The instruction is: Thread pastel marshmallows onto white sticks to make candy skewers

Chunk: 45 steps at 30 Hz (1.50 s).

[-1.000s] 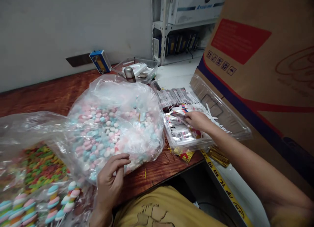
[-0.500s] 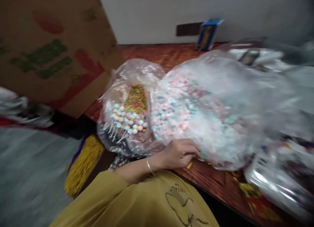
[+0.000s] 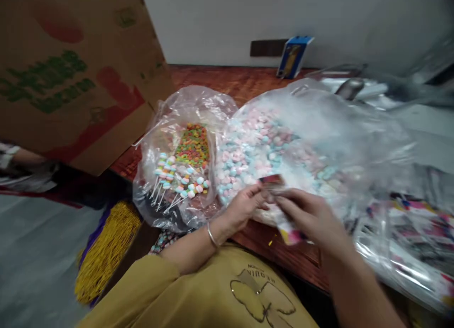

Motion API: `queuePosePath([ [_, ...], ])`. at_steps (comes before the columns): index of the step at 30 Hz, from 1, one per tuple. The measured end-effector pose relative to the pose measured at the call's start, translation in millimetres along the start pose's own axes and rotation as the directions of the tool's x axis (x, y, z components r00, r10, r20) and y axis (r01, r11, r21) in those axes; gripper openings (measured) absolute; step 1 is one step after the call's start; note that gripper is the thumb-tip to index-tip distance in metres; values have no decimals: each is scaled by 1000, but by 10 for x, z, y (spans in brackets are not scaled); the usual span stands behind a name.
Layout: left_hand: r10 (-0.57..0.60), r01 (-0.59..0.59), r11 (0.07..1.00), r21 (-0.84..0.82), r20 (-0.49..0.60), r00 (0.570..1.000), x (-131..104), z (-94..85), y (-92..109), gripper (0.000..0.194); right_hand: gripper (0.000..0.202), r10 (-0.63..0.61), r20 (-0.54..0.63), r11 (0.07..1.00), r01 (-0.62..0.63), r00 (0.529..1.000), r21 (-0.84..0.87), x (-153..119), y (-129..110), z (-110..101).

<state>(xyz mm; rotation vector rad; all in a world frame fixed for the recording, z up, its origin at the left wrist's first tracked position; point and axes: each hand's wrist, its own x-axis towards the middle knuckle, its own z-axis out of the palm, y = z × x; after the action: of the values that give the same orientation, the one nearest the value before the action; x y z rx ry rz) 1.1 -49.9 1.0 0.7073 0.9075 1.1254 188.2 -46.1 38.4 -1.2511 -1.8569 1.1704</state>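
Observation:
A small printed plastic bag (image 3: 290, 231), white with pink and dark red parts, is held between my two hands in front of my body. My left hand (image 3: 244, 207), with a bangle on its wrist, pinches the bag's upper left part. From the right, my right hand (image 3: 312, 217) grips the same bag with thumb and fingers; motion blurs it a little. Just beyond both hands lies a large clear bag of pink and pale blue candies (image 3: 244, 153). Left of that, another clear bag (image 3: 152, 150) holds marshmallow sticks (image 3: 166, 169) and colourful ring-shaped sweets (image 3: 194, 146).
A big cardboard box (image 3: 71, 77) stands at the left. Below it is a bundle of yellow ties (image 3: 109, 252). Shiny printed bags (image 3: 407, 233) are stacked at the right of the wooden table (image 3: 213, 75). A blue box (image 3: 293, 57) and a metal scoop (image 3: 350, 87) are at the back.
My right hand has come into view from the right with the small printed bag. My left hand has lifted slightly from the table edge and now grips that bag too.

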Motion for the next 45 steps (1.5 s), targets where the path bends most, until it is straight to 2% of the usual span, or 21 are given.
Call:
queuePosePath([
  [2,20,-26,998,-60,-103,994,78,-78,63,46,31,34,82,991,-44,996,123,388,51,284],
  [3,34,-43,997,-60,-154,987,112,-123,93,43,32,45,112,984,-64,993,169,541,86,374],
  [5,41,-51,998,-40,-228,973,165,-207,149,39,35,64,98,972,-84,993,220,722,147,449],
  [10,-22,-21,990,-137,-305,952,236,-305,248,43,40,170,-37,944,-152,985,291,732,279,328],
  [14,-88,40,986,-164,-294,952,244,-352,272,43,32,165,-264,979,-125,950,161,740,402,295],
  [16,-110,66,986,-154,-293,950,246,-385,268,42,29,144,-333,986,-106,932,132,762,431,296],
  [20,-124,89,987,-135,-285,951,319,-365,244,40,29,159,-407,961,-46,899,274,786,411,235],
  [23,-10,-2,999,-47,-253,968,415,-226,247,38,26,173,-496,922,38,851,386,771,385,155],
  [25,166,-136,981,139,-234,958,454,-104,281,43,26,203,-521,881,78,829,467,735,366,136],
  [27,370,-273,881,387,-204,906,461,4,335,49,27,243,-518,829,101,820,550,677,335,177],
  [29,478,-325,765,556,-151,865,456,73,394,50,29,268,-493,790,104,828,604,608,294,277],
  [30,468,-322,744,586,-112,877,456,90,422,46,30,265,-474,785,97,840,611,572,272,335],
  [32,362,-291,764,576,-9,932,468,91,480,30,31,232,-428,805,75,873,589,503,232,425],
  [34,275,-284,746,603,109,955,488,56,554,23,33,181,-420,847,76,889,526,443,193,430],
  [35,264,-303,688,660,162,951,497,33,599,22,37,149,-440,875,89,886,476,418,171,395],
  [36,261,-332,583,742,216,941,501,10,647,20,45,107,-470,907,107,876,407,397,144,339],
  [38,229,-402,310,862,343,911,499,-20,738,17,60,-11,-503,969,134,864,209,364,76,198],
  [40,170,-485,118,866,464,869,476,-20,799,18,48,-142,-433,987,161,890,8,344,3,76],
  [42,186,-549,73,832,530,827,424,-2,813,16,20,-202,-367,979,178,908,-99,336,-42,16],
  [44,388,-557,109,824,480,787,336,12,781,9,11,-169,-438,986,147,883,-84,337,-34,13],
  [45,533,-547,152,824,398,747,278,13,749,5,11,-121,-516,992,124,848,-28,340,-11,24],
])
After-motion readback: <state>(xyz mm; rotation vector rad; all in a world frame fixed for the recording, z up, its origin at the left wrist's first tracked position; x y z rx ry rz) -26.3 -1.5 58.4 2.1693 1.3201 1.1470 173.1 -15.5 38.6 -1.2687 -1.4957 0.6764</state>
